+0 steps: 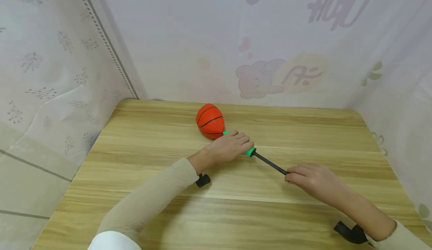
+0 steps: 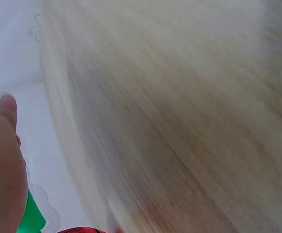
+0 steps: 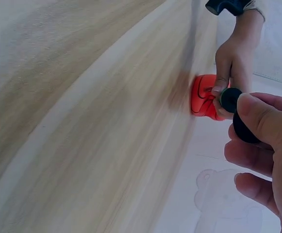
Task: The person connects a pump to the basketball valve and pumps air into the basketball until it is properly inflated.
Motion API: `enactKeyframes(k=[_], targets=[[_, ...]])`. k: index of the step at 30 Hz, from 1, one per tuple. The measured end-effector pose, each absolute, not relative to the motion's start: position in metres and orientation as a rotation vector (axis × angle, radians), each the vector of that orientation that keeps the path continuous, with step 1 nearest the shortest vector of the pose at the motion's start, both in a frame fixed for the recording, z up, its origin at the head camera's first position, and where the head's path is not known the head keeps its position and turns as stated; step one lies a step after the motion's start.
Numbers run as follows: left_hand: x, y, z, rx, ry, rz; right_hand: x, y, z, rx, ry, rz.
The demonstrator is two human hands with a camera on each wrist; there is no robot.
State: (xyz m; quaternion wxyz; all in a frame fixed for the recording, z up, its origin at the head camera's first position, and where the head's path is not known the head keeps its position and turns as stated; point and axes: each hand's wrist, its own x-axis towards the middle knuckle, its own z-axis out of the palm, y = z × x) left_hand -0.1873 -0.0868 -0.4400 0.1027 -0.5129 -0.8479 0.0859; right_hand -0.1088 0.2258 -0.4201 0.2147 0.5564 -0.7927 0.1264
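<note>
A red ball (image 1: 210,120) with black basketball lines lies toward the back of the table, tapering to a point at the pump's green end. My left hand (image 1: 227,147) grips the green barrel of a hand pump (image 1: 251,152) right beside the ball. From the barrel a long black rod (image 1: 270,163) runs out toward my right hand (image 1: 315,182). There, thumb and fingers pinch the black handle (image 3: 246,130) at the rod's end, as the right wrist view shows. How the ball joins the pump is hidden by the left hand.
The wood-grain table (image 1: 152,137) meets a pale printed curtain (image 1: 189,47) at its back, and curtains hang along both sides. Black camera mounts (image 1: 203,180) are strapped under both wrists, close above the tabletop.
</note>
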Motion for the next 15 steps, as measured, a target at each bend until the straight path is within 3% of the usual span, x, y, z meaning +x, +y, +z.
enactKeyframes(k=[15], targets=[[-0.185, -0.085, -0.441, -1.507, -2.492, 0.339, -0.137, 0.183, -0.426, 1.627, -2.131, 0.284]])
